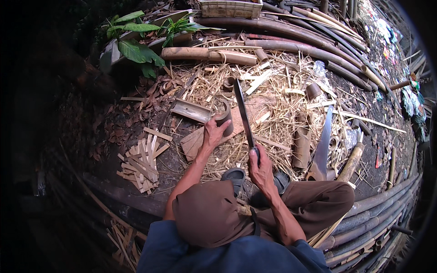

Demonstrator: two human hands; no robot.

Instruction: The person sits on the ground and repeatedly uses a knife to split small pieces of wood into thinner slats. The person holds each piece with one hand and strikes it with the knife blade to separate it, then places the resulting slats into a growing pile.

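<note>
My left hand (213, 133) is closed around a short, split section of bamboo (225, 123), standing upright on a wooden board (193, 142). In my right hand (261, 166) is the handle of a long, dark-bladed machete (242, 111). Its blade points up and away from me, a little right of the bamboo piece and apart from it. Just left of the held piece lies a halved bamboo trough (191, 110). A short bamboo tube (229, 83) sits beyond, near the blade's tip.
Thin bamboo slats (142, 166) lie piled at left. On the right a handsaw (322, 143) leans beside cut bamboo (301, 148). Shavings (282, 104) litter the ground. Long bamboo poles (291, 29) lie across the back, near a leafy plant (136, 50); more poles (378, 214) lie at lower right.
</note>
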